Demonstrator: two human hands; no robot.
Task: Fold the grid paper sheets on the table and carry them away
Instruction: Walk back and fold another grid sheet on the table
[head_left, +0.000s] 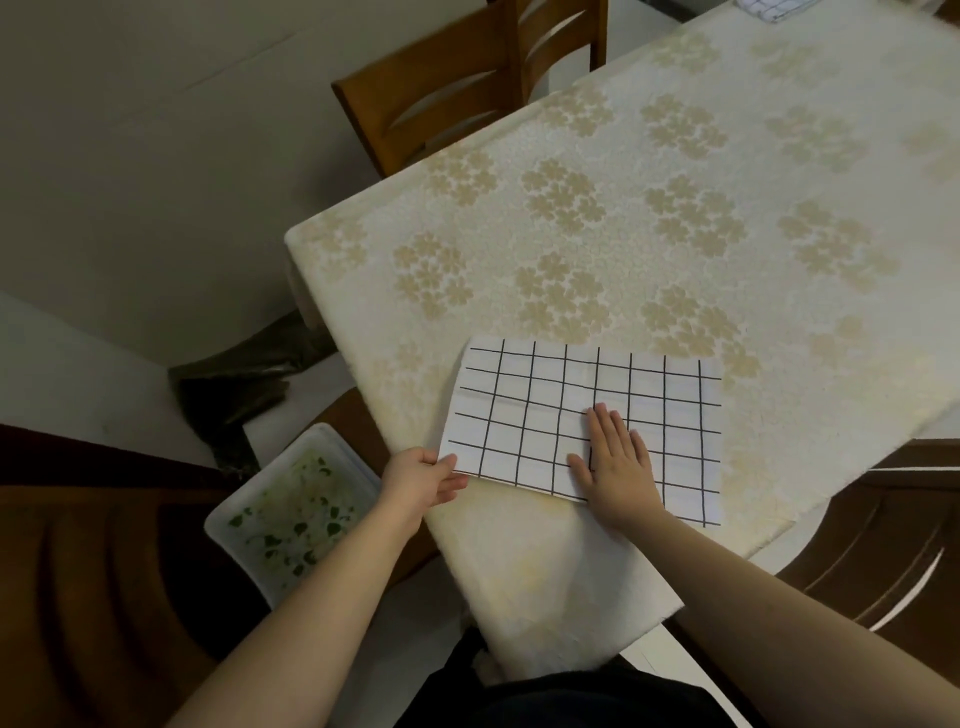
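Note:
A white grid paper sheet (530, 410) with black lines lies near the front corner of the table (675, 208), which wears a cream flowered cloth. My left hand (423, 480) pinches the sheet's near left corner at the table edge. My right hand (618, 462) lies flat on the sheet's middle, fingers straight, pressing it down. Another piece of grid paper (769, 9) shows partly at the table's far end, cut off by the frame.
A wooden chair (467, 88) stands at the table's far left side. A white bin (291, 509) with green scraps sits on the floor at my left, beside a dark bag (244, 384). Dark wooden furniture (883, 530) is at the right.

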